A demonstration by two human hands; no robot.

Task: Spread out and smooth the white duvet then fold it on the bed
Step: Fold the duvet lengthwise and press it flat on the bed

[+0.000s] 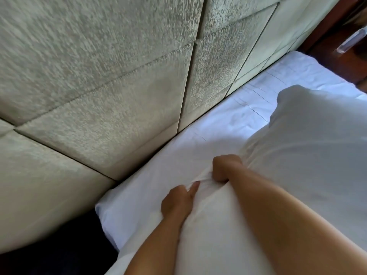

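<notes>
The white duvet (309, 147) lies bunched over the right half of the bed, raised in a soft hump toward the far right. My right hand (226, 168) grips a gathered fold of its edge in a closed fist. Just below and to the left, my left hand (178, 201) pinches the same edge between thumb and curled fingers. The two hands are close together, with creased fabric pulled taut between them. Under the duvet, the white bed sheet (151, 187) shows along the head of the bed.
A padded beige headboard (103, 80) with stitched panels fills the left and top of the view, right against the mattress. A dark gap (59, 253) lies beside the bed at lower left. Dark wooden furniture (341, 42) stands at the top right corner.
</notes>
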